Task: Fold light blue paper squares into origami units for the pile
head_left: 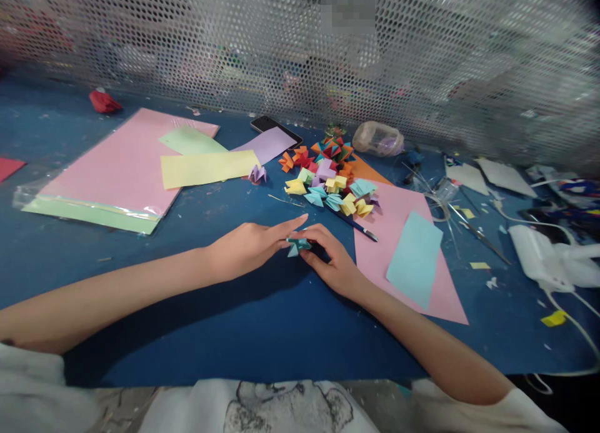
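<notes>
On the blue table (262, 333), near its middle, the left hand (248, 248) and right hand (332, 264) meet over a small teal folded paper piece (297, 246), fingertips touching it. Beyond them lies a heap of small folded paper pieces in many colours (328, 177). A pink triangular paper sheet (398, 220) lies right, bearing a light blue paper rectangle (415, 258). A plastic-wrapped pack of pink paper (122, 167) lies toward the left edge.

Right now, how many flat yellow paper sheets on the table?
1: a yellow sheet lying across the pink sheet stack, left of the folded-piece pile. Both hands press a teal folded piece. More may be hidden in the stack.
</notes>
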Demonstrator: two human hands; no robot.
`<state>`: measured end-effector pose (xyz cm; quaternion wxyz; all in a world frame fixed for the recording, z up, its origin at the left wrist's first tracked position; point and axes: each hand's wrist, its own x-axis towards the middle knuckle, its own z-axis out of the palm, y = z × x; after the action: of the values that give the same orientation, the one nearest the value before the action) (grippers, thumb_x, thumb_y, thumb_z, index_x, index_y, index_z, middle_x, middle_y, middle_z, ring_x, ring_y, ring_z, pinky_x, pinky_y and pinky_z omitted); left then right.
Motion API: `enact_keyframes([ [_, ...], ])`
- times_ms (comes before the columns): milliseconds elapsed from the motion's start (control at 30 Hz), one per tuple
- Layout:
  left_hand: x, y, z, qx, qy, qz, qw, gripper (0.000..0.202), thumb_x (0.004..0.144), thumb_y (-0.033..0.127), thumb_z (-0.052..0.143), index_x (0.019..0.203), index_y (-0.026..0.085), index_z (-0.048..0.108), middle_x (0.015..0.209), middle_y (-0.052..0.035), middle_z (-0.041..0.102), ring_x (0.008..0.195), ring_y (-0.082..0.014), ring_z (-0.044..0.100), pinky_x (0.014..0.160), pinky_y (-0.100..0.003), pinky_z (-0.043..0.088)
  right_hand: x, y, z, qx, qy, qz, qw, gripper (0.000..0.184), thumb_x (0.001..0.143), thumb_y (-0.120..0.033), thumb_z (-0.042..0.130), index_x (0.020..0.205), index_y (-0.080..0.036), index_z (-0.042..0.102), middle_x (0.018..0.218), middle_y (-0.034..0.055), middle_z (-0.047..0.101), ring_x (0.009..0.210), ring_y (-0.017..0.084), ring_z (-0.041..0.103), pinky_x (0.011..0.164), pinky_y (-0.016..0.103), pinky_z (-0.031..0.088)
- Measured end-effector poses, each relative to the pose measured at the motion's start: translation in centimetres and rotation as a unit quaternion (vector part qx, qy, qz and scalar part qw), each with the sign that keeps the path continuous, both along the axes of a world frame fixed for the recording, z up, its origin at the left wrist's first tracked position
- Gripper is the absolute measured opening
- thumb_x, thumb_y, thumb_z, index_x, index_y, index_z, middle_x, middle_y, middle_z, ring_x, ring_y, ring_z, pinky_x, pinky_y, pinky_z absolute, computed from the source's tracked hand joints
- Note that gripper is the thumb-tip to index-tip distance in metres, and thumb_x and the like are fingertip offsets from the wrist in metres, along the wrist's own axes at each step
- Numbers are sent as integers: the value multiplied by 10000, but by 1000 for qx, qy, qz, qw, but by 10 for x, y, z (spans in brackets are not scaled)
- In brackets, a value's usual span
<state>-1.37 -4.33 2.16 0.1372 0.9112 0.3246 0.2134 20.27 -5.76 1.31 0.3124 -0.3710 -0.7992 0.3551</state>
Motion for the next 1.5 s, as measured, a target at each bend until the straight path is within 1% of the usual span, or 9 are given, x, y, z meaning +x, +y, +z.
enact_keyframes([
  [167, -3, 0, -8, 61, 3, -14, 998, 506, 936, 153, 357, 1432, 145, 263, 882, -47, 727, 622, -127, 663, 549, -182, 465, 0, 0, -1, -3, -7, -1, 1000, 267, 903, -177, 497, 1117, -299, 599, 998, 44, 534, 931, 177, 541, 848, 355, 446],
  [433, -4, -1, -9, 62, 20, -18, 998, 574, 900, 91, 330, 1451, 191, 203, 906, -20, 719, 598, -105, 645, 548, -172, 467, 1, 2, -3, -7, -10, 3, 1000, 250, 901, -182, 500, 1100, -290, 606, 1017, 44, 548, 957, 176, 549, 875, 364, 448],
  [567, -3, -1, -7, 49, 21, -8, 999, 525, 913, 118, 348, 1427, 206, 279, 924, -21, 717, 620, -114, 646, 550, -181, 460, 1, 1, -6, -13, 8, -53, 998, 294, 849, -203, 591, 1131, -273, 540, 969, 22, 593, 913, 168, 580, 851, 352, 474],
  [700, -1, -2, -3, -6, 0, -3, 1000, 476, 932, 161, 345, 1406, 196, 341, 900, -30, 713, 631, -116, 643, 560, -183, 450, 1, 0, -5, -54, 53, -111, 991, 334, 787, -294, 687, 1078, -252, 528, 908, 8, 648, 888, 173, 630, 865, 367, 494],
  [833, 2, -4, 2, -111, -73, 19, 991, 479, 925, 175, 377, 1403, 167, 357, 706, 11, 684, 515, -85, 579, 516, -161, 426, 2, -2, -5, -39, 63, -139, 987, 273, 756, -341, 719, 966, -241, 576, 892, 11, 667, 864, 174, 646, 849, 361, 509],
  [1033, 6, -7, 4, -302, -197, 14, 933, 696, 781, 238, 619, 1409, 179, 326, 1006, -43, 710, 827, -137, 686, 774, -249, 554, 2, -3, -5, -25, 66, -161, 984, 246, 740, -337, 735, 937, -247, 621, 866, 0, 686, 844, 166, 660, 804, 322, 528],
  [1200, 8, -9, 3, -331, -191, 45, 923, 625, 763, 350, 674, 1324, 202, 444, 886, -16, 725, 787, -152, 695, 762, -257, 565, -2, -6, -2, -32, 74, -136, 987, 238, 743, -315, 735, 942, -241, 629, 837, -4, 697, 816, 162, 673, 784, 309, 529],
  [1333, 8, -11, 6, -338, -182, 51, 922, 431, 829, 343, 600, 1228, 198, 528, 807, -4, 716, 675, -124, 662, 630, -203, 531, -2, -6, -1, -34, 72, -135, 988, 228, 748, -319, 729, 929, -230, 624, 798, -5, 692, 785, 156, 670, 744, 292, 522],
  [1500, 9, -8, 7, -358, -190, 73, 911, 400, 834, 326, 598, 1209, 195, 551, 783, -7, 714, 532, -82, 571, 472, -162, 404, 1, -5, -2, -46, 98, -120, 987, 271, 778, -288, 700, 1023, -239, 595, 846, -1, 677, 829, 142, 657, 779, 281, 520],
])
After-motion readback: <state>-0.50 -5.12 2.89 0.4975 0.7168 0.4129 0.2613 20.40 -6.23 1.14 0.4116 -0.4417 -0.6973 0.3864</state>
